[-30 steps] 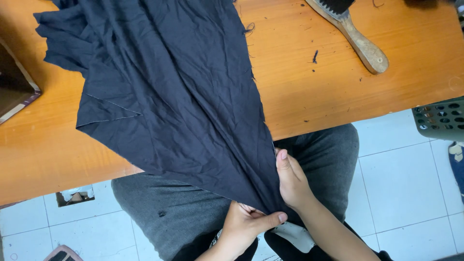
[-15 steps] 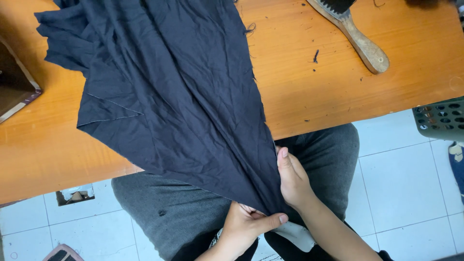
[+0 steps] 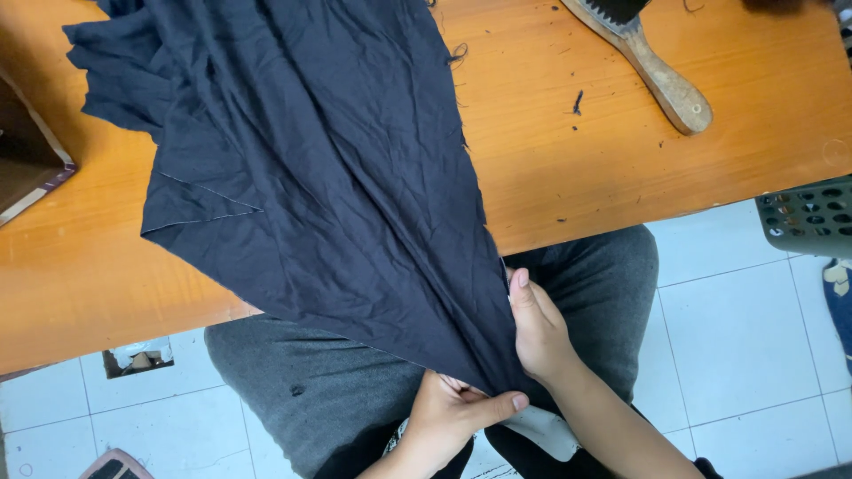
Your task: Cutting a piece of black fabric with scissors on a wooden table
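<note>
A large dark navy cloth [image 3: 311, 177] lies spread over the orange wooden table [image 3: 577, 168] and hangs off the near edge down onto my lap. My left hand [image 3: 457, 412] pinches the cloth's lowest corner from underneath, thumb pointing right. My right hand [image 3: 537, 328] lies flat along the cloth's right edge just above that corner, fingers pointing up toward the table. Both hands are over my grey trousers [image 3: 337, 399].
A wooden-handled brush [image 3: 648, 62] lies at the table's far right. A brown box [image 3: 31, 160] sits at the left edge. A grey perforated basket [image 3: 808, 217] stands on the white tiled floor [image 3: 737, 337] at the right. Thread scraps dot the table.
</note>
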